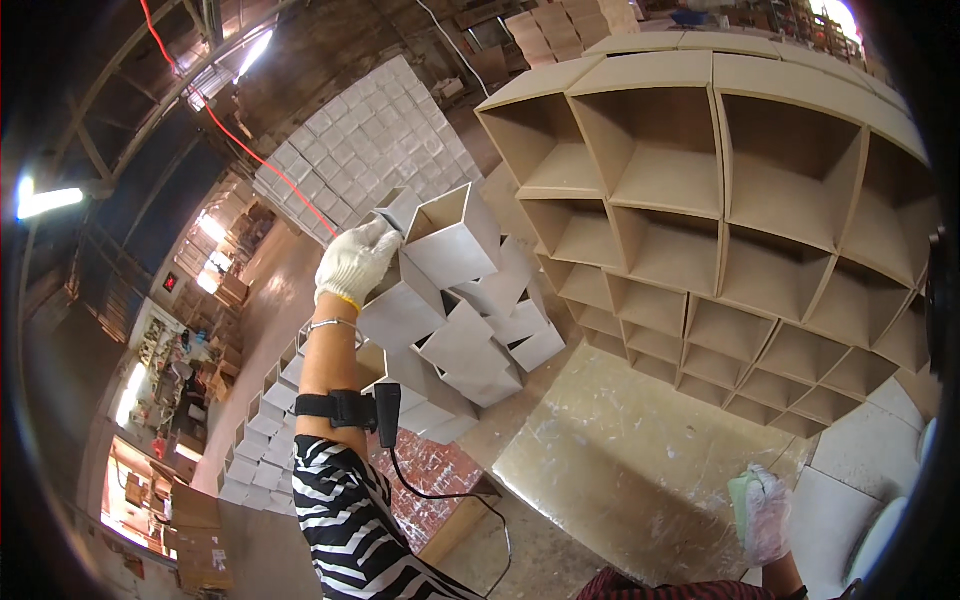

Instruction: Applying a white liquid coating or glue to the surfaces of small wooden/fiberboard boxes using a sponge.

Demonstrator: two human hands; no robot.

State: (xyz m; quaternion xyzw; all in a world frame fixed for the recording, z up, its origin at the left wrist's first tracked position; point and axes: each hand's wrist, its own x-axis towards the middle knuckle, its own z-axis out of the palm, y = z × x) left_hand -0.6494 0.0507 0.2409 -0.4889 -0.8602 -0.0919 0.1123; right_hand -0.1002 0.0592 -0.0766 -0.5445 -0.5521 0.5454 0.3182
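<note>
My left hand (358, 262), in a white knitted glove, reaches out over a heap of open grey-white boxes. Its fingers are closed on the edge of one box (405, 305) high on the heap. Right beside it another pale box (452, 240) is tilted, its open end facing up. A black strap and a cable are on my left forearm. Low on the right, my right hand (768, 515), in a thin whitish glove, is closed on a pale green pad (740, 505), a sponge or folded cloth. It is at the edge of a smeared worktop (630, 430).
Brown open-fronted boxes (670, 215) are stacked in a tall wall behind the worktop on the right. Farther back stands a large block of grey boxes (370, 130). A red cable (250, 150) hangs at upper left. White panels (860, 460) lie at far right.
</note>
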